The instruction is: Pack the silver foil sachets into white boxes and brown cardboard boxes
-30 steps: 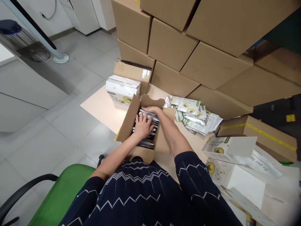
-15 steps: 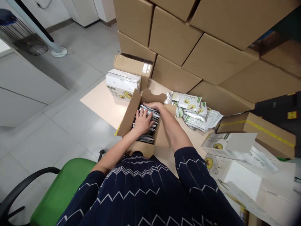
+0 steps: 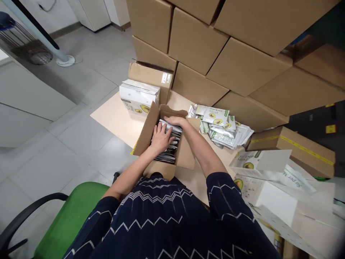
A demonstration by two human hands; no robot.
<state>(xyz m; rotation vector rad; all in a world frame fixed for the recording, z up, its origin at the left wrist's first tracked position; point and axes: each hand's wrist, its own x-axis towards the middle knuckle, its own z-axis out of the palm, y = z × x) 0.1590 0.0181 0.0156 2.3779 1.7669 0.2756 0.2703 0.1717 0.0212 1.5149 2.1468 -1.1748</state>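
An open brown cardboard box [image 3: 147, 132] stands close to my body, its flaps folded outward. Inside it, silvery sachets [image 3: 166, 157] are packed upright in a row. My left hand [image 3: 161, 138] lies on top of the sachets with its fingers spread. At the far end of the row, my right hand [image 3: 175, 121] reaches over the box's right side, its fingers stretched along the last sachets; some fingertips are hidden. To the right of the box lies a loose pile of sachets [image 3: 225, 124] printed with avocados.
A white avocado-print carton [image 3: 138, 97] and another brown box [image 3: 151, 75] stand behind on the left. Stacked brown boxes [image 3: 201, 41] form a wall at the back. Opened white cartons [image 3: 280, 201] and a yellow-taped box [image 3: 296, 144] sit at right. A green chair [image 3: 72, 219] is at lower left.
Both hands stay in the box on the sachets, with only slight shifts of the fingers. The right elbow has moved slightly outward, and the whole view has shifted a little.
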